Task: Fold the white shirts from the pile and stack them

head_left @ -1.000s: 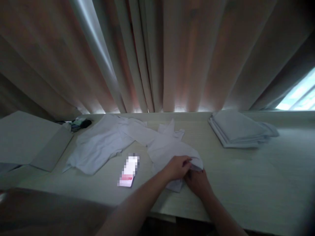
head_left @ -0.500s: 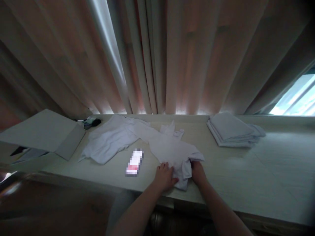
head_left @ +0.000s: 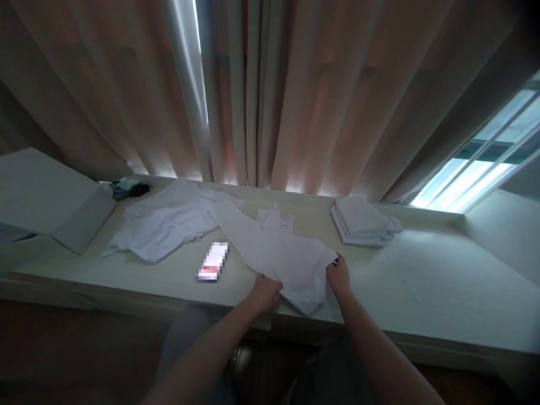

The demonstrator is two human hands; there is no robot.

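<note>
A white garment point(head_left: 282, 253), which looks like a shirt, lies spread on the pale counter in front of me. My left hand point(head_left: 265, 292) is closed on its near left edge. At the garment's right corner, my right hand point(head_left: 338, 274) pinches the cloth. The fabric between the two hands lies fairly flat, with its near end close to the counter's front edge. One sleeve-like strip stretches to the far left, touching a second crumpled white garment point(head_left: 169, 219). A collar-like bunch of cloth sticks up at the far side.
A phone point(head_left: 213, 261) with a blurred screen lies left of my left hand. A stack of folded white cloth point(head_left: 363, 220) sits at the back right. On the far left are an open white box point(head_left: 50, 197) and small dark items point(head_left: 130, 188). Curtains point(head_left: 329, 112) hang behind the counter point(head_left: 422, 287).
My right hand has come out from under a fold and now grips the right corner. The folded-over cloth there has been spread flatter. My left hand has closed on the edge. The view has shifted right.
</note>
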